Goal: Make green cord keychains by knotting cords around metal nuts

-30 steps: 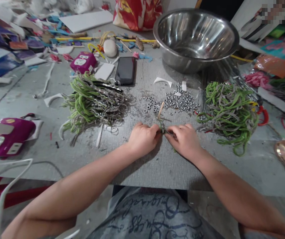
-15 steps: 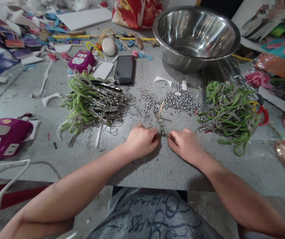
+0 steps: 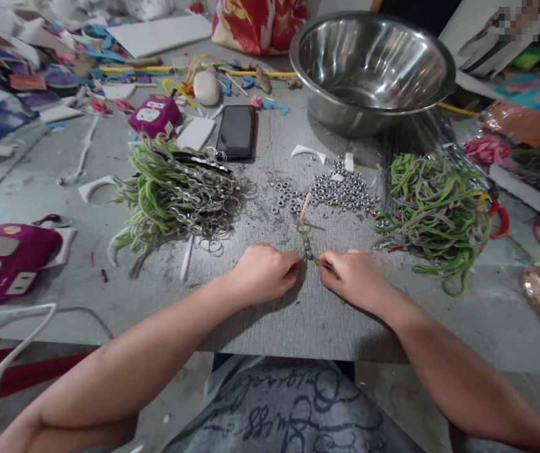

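Observation:
At the middle of the table, a short braided cord with metal nuts (image 3: 307, 250) runs down from a small upright wooden stick (image 3: 304, 207). My left hand (image 3: 270, 272) is closed just left of it, its fingertips pinching a cord end that is mostly hidden. On the other side, my right hand (image 3: 351, 274) is closed on a green cord strand, with a bit of green showing below the hand. Beyond both hands lies a spread of loose metal nuts (image 3: 343, 192).
To the left lies a bundle of green and grey cords with metal pieces (image 3: 175, 189); to the right, a heap of loose green and grey cords (image 3: 440, 207). Behind stand a steel bowl (image 3: 369, 119) and a black phone (image 3: 236, 132). A purple-and-white box (image 3: 15, 258) sits far left.
Both hands have shifted slightly, the left a little down and outward. The braided cord below the stick shows a bit more. Green cord now shows under my right hand.

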The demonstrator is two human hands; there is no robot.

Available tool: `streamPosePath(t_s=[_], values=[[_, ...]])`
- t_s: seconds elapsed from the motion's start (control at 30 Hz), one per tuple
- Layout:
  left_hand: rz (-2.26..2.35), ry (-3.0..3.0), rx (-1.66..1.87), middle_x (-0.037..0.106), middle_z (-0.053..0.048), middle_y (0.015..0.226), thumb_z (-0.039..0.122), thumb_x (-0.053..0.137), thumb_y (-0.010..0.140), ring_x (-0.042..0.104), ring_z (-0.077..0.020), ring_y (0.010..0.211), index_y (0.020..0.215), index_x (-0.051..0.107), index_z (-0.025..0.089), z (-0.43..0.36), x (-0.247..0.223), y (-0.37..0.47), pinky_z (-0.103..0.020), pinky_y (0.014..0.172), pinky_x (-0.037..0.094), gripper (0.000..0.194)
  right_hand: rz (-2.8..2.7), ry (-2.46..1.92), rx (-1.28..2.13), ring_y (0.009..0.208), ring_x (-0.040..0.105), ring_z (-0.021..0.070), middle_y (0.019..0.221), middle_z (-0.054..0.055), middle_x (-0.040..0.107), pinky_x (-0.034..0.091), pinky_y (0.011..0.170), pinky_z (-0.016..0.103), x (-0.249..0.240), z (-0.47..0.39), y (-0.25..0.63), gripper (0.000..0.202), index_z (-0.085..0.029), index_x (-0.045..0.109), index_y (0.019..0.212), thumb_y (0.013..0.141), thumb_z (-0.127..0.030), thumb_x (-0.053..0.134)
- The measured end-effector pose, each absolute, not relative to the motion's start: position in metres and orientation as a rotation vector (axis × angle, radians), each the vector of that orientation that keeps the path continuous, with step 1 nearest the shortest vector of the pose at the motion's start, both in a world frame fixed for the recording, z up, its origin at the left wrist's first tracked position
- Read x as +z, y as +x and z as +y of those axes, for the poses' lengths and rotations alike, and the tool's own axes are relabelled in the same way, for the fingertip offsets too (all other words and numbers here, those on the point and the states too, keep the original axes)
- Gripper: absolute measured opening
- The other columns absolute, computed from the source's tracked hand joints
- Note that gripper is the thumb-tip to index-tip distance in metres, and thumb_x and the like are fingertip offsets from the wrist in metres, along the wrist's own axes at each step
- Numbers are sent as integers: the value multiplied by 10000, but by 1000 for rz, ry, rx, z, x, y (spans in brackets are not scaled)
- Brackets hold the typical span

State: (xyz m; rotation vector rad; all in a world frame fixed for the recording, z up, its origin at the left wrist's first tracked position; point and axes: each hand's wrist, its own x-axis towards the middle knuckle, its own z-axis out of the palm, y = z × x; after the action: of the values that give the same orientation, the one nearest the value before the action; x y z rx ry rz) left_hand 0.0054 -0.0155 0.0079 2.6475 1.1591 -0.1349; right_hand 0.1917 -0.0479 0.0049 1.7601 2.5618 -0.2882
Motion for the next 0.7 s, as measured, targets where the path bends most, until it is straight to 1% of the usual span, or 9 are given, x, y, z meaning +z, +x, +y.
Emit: streamPosePath(t_s=[0.1, 0.2, 0.27, 0.3, 0.37, 0.43, 0.53, 0.7], values=[[1167, 2721, -79, 637, -50, 583, 296, 383, 830, 605, -215, 542, 802, 617, 183, -20, 5, 5, -291, 510, 381, 261, 2554, 1793, -285, 475, 448, 126, 517, -14, 577, 163, 513, 267, 4, -49, 192, 158, -200, 609, 758, 812, -269, 478], [1153, 2736, -4, 622, -55, 560, 395, 349, 874, 591, -209, 511, 810, 605, 163, -23, 3, 6, -303, 520, 394, 352, 2568, 1800, -265, 479, 463, 127, 525, -10, 588, 167, 515, 269, 4, -49, 191, 163, -199, 611, 758, 818, -274, 479], [1186, 2716, 44, 605, -53, 537, 458, 300, 898, 581, -200, 494, 808, 601, 153, -24, 3, 7, -301, 524, 398, 438, 2606, 1789, -240, 469, 465, 127, 522, -5, 587, 168, 517, 274, 3, -50, 191, 221, -196, 606, 761, 854, -313, 443], [1216, 2709, 56, 596, -52, 526, 461, 281, 906, 577, -195, 489, 802, 602, 152, -24, 3, 8, -297, 524, 396, 458, 2626, 1787, -230, 464, 465, 128, 524, -1, 588, 170, 518, 277, 2, -50, 191, 268, -195, 604, 769, 877, -345, 411], [1274, 2715, 45, 585, -51, 510, 409, 270, 918, 572, -188, 478, 775, 607, 152, -23, 3, 8, -290, 519, 390, 448, 2652, 1804, -217, 460, 470, 133, 534, 7, 598, 181, 521, 279, 0, -51, 192, 358, -194, 604, 806, 915, -405, 336], [1294, 2740, 2, 588, -55, 509, 349, 296, 906, 572, -190, 476, 742, 613, 153, -23, 2, 9, -289, 512, 384, 408, 2666, 1827, -224, 462, 478, 135, 547, 13, 611, 203, 529, 277, -3, -51, 193, 394, -191, 605, 857, 933, -417, 290], [1269, 2767, -61, 602, -59, 515, 293, 344, 869, 578, -192, 478, 720, 622, 155, -23, 1, 9, -294, 514, 387, 344, 2651, 1863, -194, 457, 480, 141, 534, 16, 609, 211, 529, 277, -6, -51, 194, 363, -185, 608, 890, 935, -368, 298], [1254, 2741, -18, 585, -61, 491, 275, 369, 832, 576, -204, 483, 681, 625, 160, -22, 0, 8, -317, 529, 403, 318, 2614, 1908, -118, 413, 439, 144, 476, 11, 562, 158, 495, 276, -7, -51, 196, 354, -189, 617, 863, 923, -329, 297]])
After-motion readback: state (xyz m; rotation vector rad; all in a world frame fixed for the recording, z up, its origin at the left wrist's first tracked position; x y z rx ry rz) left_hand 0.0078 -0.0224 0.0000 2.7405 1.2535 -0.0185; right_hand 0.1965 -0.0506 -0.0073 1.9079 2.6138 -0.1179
